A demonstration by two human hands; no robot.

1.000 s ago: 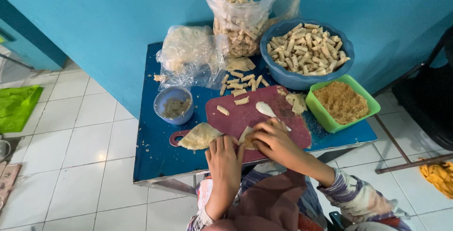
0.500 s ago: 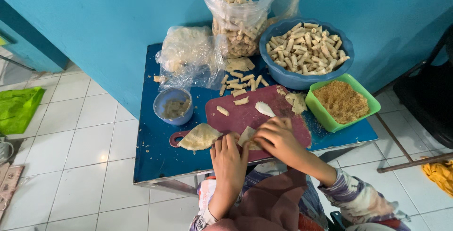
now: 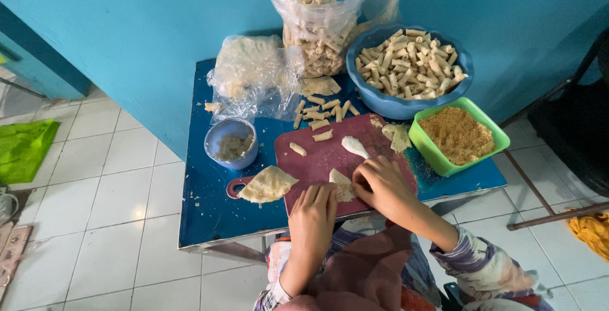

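Works at the near edge of the dark red cutting board (image 3: 323, 155), on the blue bench (image 3: 203, 209). Since a second ago, brings the left hand (image 3: 312, 212) a little to the right, closer to the right hand (image 3: 384, 187). Keeps the pale dough sheet (image 3: 342, 185) between them, almost where it was. Holds both hands narrow, fingers curled, fingertips pressing on the sheet from either side. Otherwise moves nothing on the bench.

Around the board:
- a small blue cup (image 3: 231, 143) with pale, lumpy filling
- a big blue bowl (image 3: 380, 105) heaped with short rolled sticks (image 3: 409, 63)
- a green tub (image 3: 438, 158) of brown crumbs (image 3: 458, 134), touching the board's far corner
- a clear bag (image 3: 320, 25) with more sticks
- a crumpled bag (image 3: 254, 73) with flat sheets

Also shows a spare sheet (image 3: 268, 184) lying over the board's handle.
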